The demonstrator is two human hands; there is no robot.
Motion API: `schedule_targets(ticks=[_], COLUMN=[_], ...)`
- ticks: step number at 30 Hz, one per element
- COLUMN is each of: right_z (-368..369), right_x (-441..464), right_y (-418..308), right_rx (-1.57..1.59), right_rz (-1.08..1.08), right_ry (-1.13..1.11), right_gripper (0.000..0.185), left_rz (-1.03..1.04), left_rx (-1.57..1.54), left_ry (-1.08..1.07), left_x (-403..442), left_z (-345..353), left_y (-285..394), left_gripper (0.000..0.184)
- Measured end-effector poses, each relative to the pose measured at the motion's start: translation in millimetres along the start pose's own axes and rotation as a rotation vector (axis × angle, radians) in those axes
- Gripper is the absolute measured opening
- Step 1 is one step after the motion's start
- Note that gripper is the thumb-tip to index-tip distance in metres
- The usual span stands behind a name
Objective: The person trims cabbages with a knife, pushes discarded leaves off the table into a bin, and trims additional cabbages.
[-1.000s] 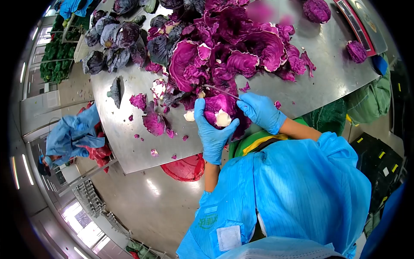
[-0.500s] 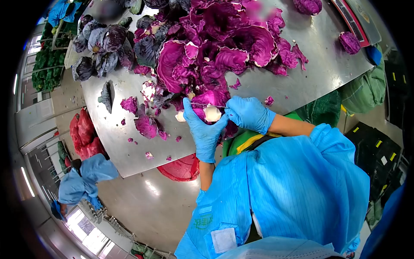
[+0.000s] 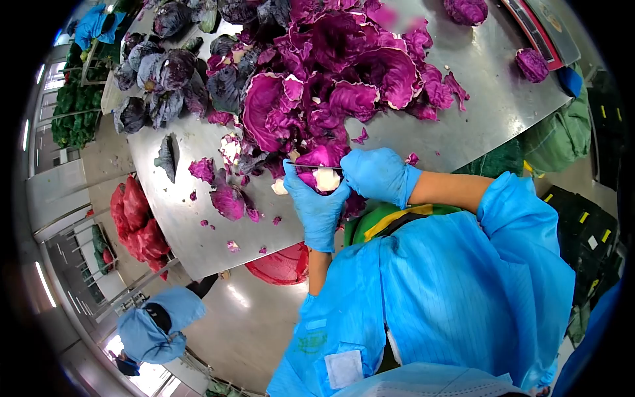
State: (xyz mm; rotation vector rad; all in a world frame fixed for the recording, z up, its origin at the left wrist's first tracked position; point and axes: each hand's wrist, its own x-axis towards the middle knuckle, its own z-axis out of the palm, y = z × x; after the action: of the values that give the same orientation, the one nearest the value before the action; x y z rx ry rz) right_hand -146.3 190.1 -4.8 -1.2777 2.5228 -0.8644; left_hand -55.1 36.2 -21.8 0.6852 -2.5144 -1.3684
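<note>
My left hand (image 3: 315, 210), in a blue glove, grips a purple cabbage (image 3: 321, 157) from the near side, its pale cut stem (image 3: 326, 179) facing me. In my gloved right hand (image 3: 378, 177) is a knife (image 3: 313, 166), fingers wrapped round its handle. The thin blade lies across the cabbage just above the stem and reaches toward my left fingertips. A pile of loose purple leaves (image 3: 344, 59) lies right beyond the cabbage. A small pale piece (image 3: 279, 187) rests left of my left hand.
Dark whole cabbages (image 3: 173, 69) stand at the table's (image 3: 178, 228) far left. Two trimmed cabbages (image 3: 532, 65) (image 3: 466, 10) and a red-framed device (image 3: 536, 33) are at the far right. A person in blue (image 3: 159, 324) is at lower left, near red sacks (image 3: 137, 221).
The knife has gone from beyond the cabbage to lying across it above the stem. The person in blue has moved down and right, uncovering the red sacks.
</note>
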Motion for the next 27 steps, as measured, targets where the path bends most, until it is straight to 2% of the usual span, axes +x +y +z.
schedule_targets(ticks=[3,5,7,9,12,13,16,17,21,24,25,27], right_z=[-5,2,1,-1,17,22,18,18,-11,-3,-14,-2], right_x=[4,4,8,11,5,5,18,21,22,36,42,33], right_y=[1,6,14,18,9,7,20,29,7,33,33,23], right_rx=[0.054,-0.055,-0.145,-0.203,0.056,0.085,0.263,0.227,-0.035,0.319,0.550,0.574], right_rz=[-0.020,-0.080,-0.120,-0.146,0.052,0.064,0.232,0.221,0.205,0.092,0.288,0.088], right_ry=[0.013,0.044,0.087,0.135,0.201,0.257,0.221,0.222,0.195,0.115,-0.124,-0.007], right_gripper=[0.013,0.013,0.012,0.011,0.011,0.012,0.020,0.030,0.044,0.040,0.034,0.029], left_rz=[-0.039,-0.078,0.008,0.026,0.058,0.057,0.077,0.092,0.141,0.153,0.149,-0.088], left_rx=[0.007,-0.067,-0.065,-0.025,0.073,0.099,0.155,0.163,0.157,0.211,0.243,-0.272], left_ry=[-0.012,-0.031,0.001,0.038,0.124,0.134,0.158,0.165,0.154,0.082,0.053,-0.008], left_x=[4,3,6,2,-6,-8,-11,-12,-14,-21,-25,-27], left_z=[-3,-2,3,5,9,9,13,14,16,-4,-12,-23], left_y=[3,4,6,4,3,2,3,4,7,19,22,2], left_gripper=[0.124,0.125,0.112,0.111,0.115,0.117,0.123,0.123,0.125,0.123,0.121,0.114])
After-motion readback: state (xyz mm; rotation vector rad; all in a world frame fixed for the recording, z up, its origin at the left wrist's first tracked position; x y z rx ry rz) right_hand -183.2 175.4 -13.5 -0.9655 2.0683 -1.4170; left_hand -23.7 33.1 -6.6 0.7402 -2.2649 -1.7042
